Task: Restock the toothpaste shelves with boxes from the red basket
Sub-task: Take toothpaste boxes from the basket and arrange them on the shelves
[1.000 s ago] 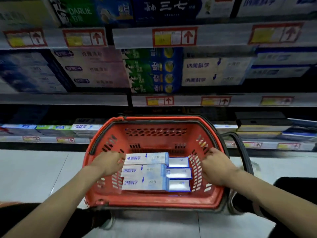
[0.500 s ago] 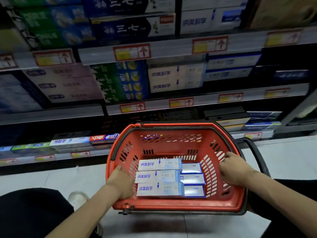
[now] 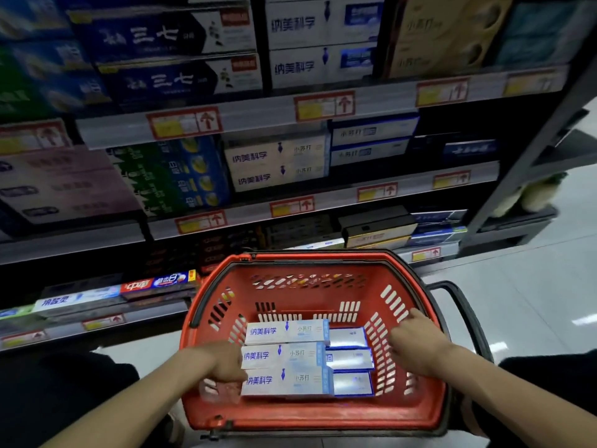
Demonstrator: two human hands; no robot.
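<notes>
Three white toothpaste boxes [image 3: 286, 355] are laid side by side inside the red basket [image 3: 310, 418]. The left hand [image 3: 226, 360] is curled against their left ends; whether anything is grasped cannot be told. The right hand [image 3: 416, 344] is rested on the basket's right wall, fingers loosely bent, nothing held.

dark side rack [image 3: 517, 219] at far right, pale blurred packs [image 3: 529, 194] on its lower shelf, glossy pale tiled floor [image 3: 517, 302] below the rack, red-and-yellow arrow price tags [image 3: 324, 106] in rows left of the rack, dark trouser leg [image 3: 58, 392] far below-left of the rack

纳美科学, 小苏打 on basket boxes [image 3: 286, 331]; 三七 on shelf boxes [image 3: 155, 37].
</notes>
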